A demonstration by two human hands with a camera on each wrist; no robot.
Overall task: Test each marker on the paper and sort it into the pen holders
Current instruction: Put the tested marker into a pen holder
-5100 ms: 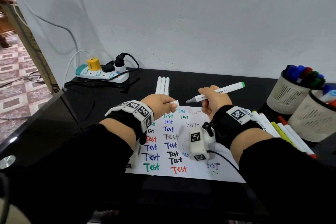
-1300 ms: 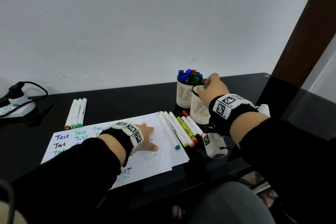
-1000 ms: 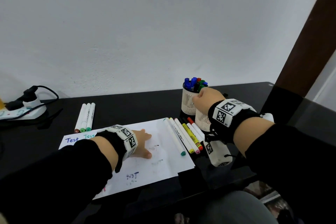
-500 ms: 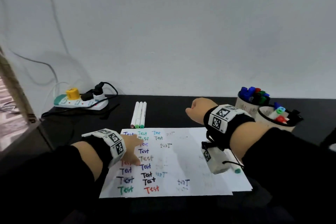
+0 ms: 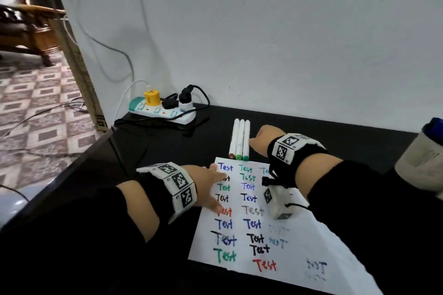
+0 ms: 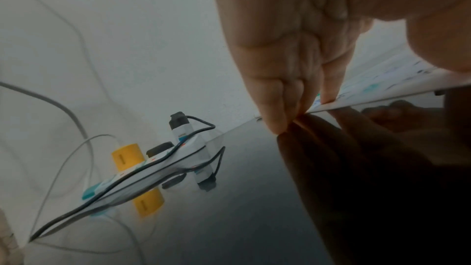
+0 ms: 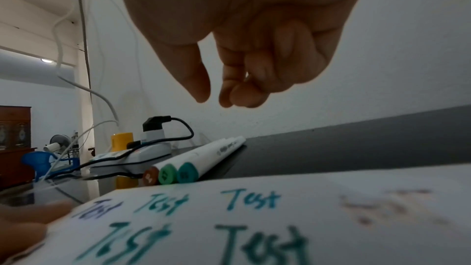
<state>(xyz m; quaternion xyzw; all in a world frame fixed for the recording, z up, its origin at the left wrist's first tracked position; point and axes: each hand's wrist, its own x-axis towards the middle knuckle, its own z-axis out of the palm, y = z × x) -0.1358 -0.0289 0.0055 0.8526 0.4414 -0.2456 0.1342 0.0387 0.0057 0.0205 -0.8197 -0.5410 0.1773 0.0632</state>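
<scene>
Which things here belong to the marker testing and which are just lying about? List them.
Job:
- three markers lying side by side beyond the paper
- paper covered in "Test" scribbles
- pen holder at the right edge
- left hand resting on the paper
- right hand empty beside the markers

Lying about:
- power strip with its plugs
- yellow adapter
- cables

White wall (image 5: pixel 287 31), patterned floor (image 5: pixel 36 108)

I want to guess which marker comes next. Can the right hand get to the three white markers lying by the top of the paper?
Probably yes. The right hand hangs right beside the three white markers, empty, fingers loosely curled, with nothing between them. The left hand only presses on the paper.
</scene>
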